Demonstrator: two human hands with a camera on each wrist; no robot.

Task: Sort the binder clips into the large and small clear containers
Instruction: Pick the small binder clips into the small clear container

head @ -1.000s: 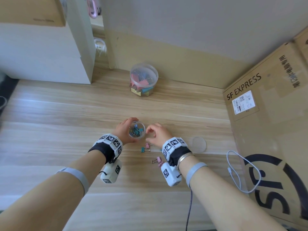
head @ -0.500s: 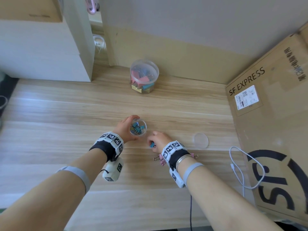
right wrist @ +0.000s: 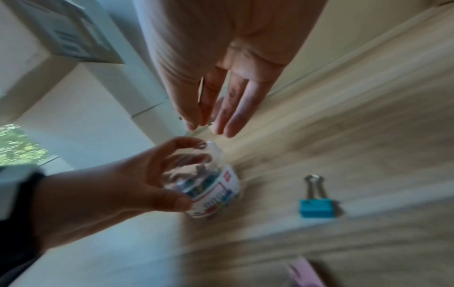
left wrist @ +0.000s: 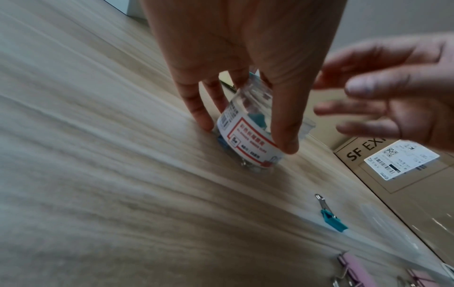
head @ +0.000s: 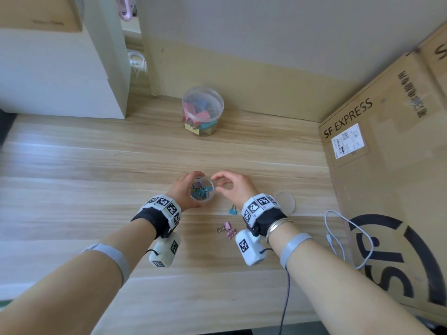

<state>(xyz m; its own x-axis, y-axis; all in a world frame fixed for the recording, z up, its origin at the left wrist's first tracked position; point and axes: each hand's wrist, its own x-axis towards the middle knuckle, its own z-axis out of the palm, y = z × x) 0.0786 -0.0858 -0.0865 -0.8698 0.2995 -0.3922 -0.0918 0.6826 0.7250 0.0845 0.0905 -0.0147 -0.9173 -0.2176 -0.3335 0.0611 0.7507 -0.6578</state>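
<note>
My left hand [head: 187, 189] grips the small clear container [head: 202, 192] upright on the wooden table; it holds several small clips and carries a red-bordered label [left wrist: 248, 139]. My right hand [head: 222, 184] hovers just right of the container's mouth, fingers spread and empty [right wrist: 211, 124]. A blue binder clip [head: 233, 210] lies on the table below the right wrist, also seen in the right wrist view [right wrist: 317, 207]. Pink clips [head: 228, 230] lie nearer to me. The large clear container [head: 202, 112], with bigger clips inside, stands at the back by the wall.
A round clear lid [head: 286, 201] lies right of my right wrist. A white cable [head: 338, 238] trails over the SF Express cardboard box [head: 387, 177] along the right side. A white cabinet [head: 60, 76] stands at the back left.
My right hand dipped to the table beside the blue clip, then rose to the small container's mouth with its fingers spread. My left hand kept hold of the container.
</note>
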